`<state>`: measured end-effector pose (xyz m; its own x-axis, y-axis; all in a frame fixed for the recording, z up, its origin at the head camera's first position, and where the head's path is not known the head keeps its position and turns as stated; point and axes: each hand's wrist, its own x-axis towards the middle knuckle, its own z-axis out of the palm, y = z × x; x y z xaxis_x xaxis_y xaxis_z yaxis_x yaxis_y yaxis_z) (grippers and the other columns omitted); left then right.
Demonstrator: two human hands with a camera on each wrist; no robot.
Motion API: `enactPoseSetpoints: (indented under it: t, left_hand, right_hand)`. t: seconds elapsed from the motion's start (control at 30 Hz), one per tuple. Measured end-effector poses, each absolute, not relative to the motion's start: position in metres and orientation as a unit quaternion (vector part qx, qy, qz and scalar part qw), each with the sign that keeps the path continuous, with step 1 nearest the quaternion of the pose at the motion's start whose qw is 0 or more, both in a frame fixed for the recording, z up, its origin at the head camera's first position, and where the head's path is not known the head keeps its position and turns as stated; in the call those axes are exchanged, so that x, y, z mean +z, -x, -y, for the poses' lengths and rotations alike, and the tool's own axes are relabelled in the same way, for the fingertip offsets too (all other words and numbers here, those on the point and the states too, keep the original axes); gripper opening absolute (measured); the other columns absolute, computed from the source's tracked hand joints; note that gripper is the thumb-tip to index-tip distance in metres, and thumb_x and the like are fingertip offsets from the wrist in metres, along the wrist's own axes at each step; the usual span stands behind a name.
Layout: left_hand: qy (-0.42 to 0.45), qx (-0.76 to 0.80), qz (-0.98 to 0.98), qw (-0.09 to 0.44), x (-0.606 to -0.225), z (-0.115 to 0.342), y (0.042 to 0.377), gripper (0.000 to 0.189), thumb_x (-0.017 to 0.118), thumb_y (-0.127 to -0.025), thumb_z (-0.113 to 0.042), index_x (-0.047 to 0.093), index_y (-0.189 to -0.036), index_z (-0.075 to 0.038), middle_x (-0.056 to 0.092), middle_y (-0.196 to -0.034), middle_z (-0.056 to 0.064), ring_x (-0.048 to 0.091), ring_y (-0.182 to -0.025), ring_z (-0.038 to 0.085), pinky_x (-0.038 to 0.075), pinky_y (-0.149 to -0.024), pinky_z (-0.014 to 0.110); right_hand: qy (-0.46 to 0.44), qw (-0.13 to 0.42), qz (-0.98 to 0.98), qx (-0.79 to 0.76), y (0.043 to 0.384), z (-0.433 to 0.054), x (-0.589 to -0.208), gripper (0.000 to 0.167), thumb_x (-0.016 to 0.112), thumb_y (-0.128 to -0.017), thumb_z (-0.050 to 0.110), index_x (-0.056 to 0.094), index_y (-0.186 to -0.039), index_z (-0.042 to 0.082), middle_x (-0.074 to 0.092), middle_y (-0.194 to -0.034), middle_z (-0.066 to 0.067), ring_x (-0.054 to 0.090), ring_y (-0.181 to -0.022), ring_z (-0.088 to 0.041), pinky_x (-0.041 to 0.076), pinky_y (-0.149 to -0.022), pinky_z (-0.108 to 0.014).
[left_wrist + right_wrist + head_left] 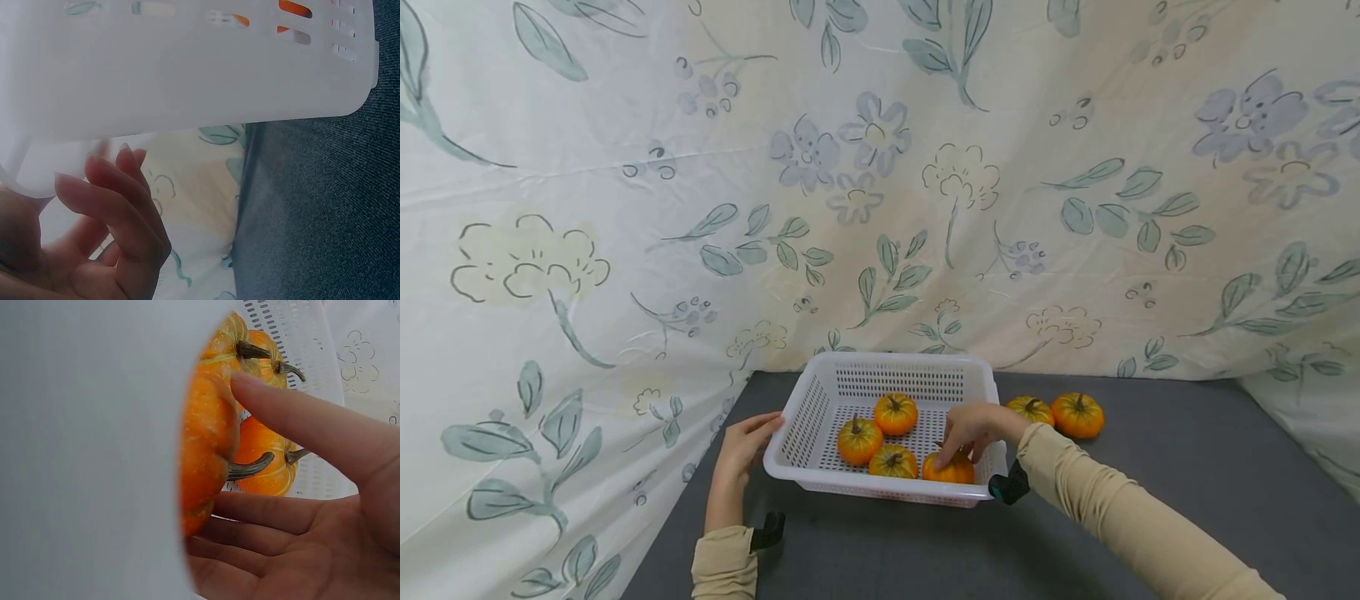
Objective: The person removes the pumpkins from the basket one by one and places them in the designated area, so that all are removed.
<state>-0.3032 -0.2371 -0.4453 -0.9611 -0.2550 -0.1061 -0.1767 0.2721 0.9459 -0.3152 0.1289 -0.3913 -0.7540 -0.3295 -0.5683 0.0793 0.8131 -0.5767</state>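
Observation:
A white plastic basket [820, 477] with slotted walls holds small orange pumpkins. My left hand [744, 450] grips its left rim; in the left wrist view the thumb lies at the rim [28, 187] and the fingers curl below it. Inside the front right corner, my right hand [973, 429] holds a pumpkin [949, 472] between thumb and fingers. The right wrist view shows that pumpkin [206, 444] with its curved stem, partly hidden behind the basket wall [94, 450]. Three more pumpkins sit to its left: one at the back [896, 414], one at left [859, 441], one in front [892, 462].
Two pumpkins lie on the dark grey table [1180, 467] right of the basket: one [1030, 409] partly behind the right forearm, the other [1078, 416] beside it. A floral cloth [880, 292] hangs behind the table and along its left side.

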Motion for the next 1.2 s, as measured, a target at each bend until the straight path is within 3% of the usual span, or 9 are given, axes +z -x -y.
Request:
enactPoseSetpoints:
  t: [0.33, 0.6, 1.2]
  left_hand:
    - [-0.137, -0.586, 0.798, 0.036, -0.445, 0.238, 0.305, 0.046, 0.068, -0.091, -0.031, 0.063, -0.127, -0.002, 0.067, -0.119, 0.017, 0.065, -0.077, 0.009, 0.052, -0.066, 0.028]
    - [-0.136, -0.584, 0.799, 0.037, -0.445, 0.238, 0.304, 0.045, 0.067, -0.091, -0.029, 0.064, -0.126, -0.002, 0.069, -0.114, 0.013, 0.064, -0.076, 0.009, 0.051, -0.065, 0.028]
    - [-0.135, -0.587, 0.797, 0.039, -0.444, 0.237, 0.303, 0.044, 0.068, -0.090, -0.029, 0.064, -0.125, -0.002, 0.071, -0.106, 0.007, 0.065, -0.075, 0.009, 0.052, -0.067, 0.030]
  right_hand:
    - [0.075, 0.351, -0.891, -0.278, 0.318, -0.128, -0.391, 0.043, 0.083, -0.077, 0.022, 0.070, -0.112, 0.001, 0.068, -0.099, -0.006, 0.061, -0.088, -0.017, 0.056, -0.087, -0.042]
    - [0.085, 0.345, -0.890, -0.286, 0.318, -0.128, -0.390, 0.041, 0.083, -0.077, 0.023, 0.072, -0.110, 0.002, 0.070, -0.101, -0.006, 0.063, -0.088, -0.017, 0.056, -0.088, -0.041]
    - [0.127, 0.301, -0.884, -0.334, 0.319, -0.138, -0.383, 0.059, 0.082, -0.077, 0.020, 0.062, -0.127, -0.004, 0.062, -0.130, -0.018, 0.063, -0.114, -0.025, 0.051, -0.097, -0.043]
